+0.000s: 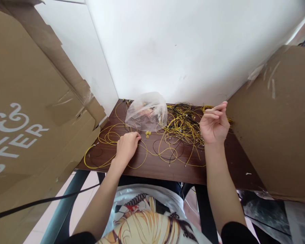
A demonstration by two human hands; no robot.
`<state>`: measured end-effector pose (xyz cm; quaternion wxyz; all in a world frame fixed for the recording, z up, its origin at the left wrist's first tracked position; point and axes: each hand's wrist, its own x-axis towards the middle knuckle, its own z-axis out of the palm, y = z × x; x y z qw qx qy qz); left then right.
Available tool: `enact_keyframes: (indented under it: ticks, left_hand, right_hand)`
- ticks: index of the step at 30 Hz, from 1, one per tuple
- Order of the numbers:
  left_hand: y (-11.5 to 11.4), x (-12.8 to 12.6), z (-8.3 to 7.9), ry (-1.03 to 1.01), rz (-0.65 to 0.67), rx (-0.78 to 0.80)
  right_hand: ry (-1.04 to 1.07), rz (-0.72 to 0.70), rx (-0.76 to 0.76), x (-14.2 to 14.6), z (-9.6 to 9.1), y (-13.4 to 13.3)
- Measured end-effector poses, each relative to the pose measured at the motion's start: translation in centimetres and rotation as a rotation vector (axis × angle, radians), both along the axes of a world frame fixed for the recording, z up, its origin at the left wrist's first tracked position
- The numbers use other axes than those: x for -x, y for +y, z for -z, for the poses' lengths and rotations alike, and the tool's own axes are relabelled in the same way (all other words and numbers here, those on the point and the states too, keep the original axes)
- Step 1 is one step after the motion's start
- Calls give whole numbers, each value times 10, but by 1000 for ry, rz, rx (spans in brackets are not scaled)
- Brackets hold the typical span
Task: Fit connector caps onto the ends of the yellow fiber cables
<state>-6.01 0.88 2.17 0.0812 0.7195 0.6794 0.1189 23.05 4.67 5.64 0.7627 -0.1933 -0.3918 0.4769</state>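
Observation:
My left hand rests knuckles-up on the dark brown table, fingers curled and pinched at a thin yellow wire that loops around it. My right hand is raised over the table's right side, fingers pressed together on a thin wire that runs back to the tangle of yellow and black wires. A few small yellow pieces lie just right of my left fingertips. A clear plastic bag with small parts inside sits behind them.
Tall cardboard sheets stand at both sides, a printed one on the left and a plain one on the right. A white wall closes off the back of the table. A black cable runs below the left edge.

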Motion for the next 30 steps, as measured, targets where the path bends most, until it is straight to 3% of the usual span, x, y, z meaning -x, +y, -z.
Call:
enact_keyframes:
  ticks: [4, 6, 11, 17, 24, 30]
  left_hand:
    - [6, 4, 5, -104, 16, -49]
    - [8, 5, 6, -153, 11, -75]
    - [10, 10, 5, -219, -2, -98]
    - [10, 20, 3, -296, 23, -69]
    - [11, 24, 2, -178, 3, 13]
    - [10, 19, 3, -134, 4, 26]
  right_hand:
    - [-219, 99, 37, -2, 2, 3]
    - [-298, 83, 89, -1, 3, 4]
    - [-220, -42, 189, 13, 5, 5]
    - [-285, -58, 288, 27, 6, 3]
    - [-218, -147, 306, 29, 6, 3]
    - [-249, -137, 291, 36, 7, 1]
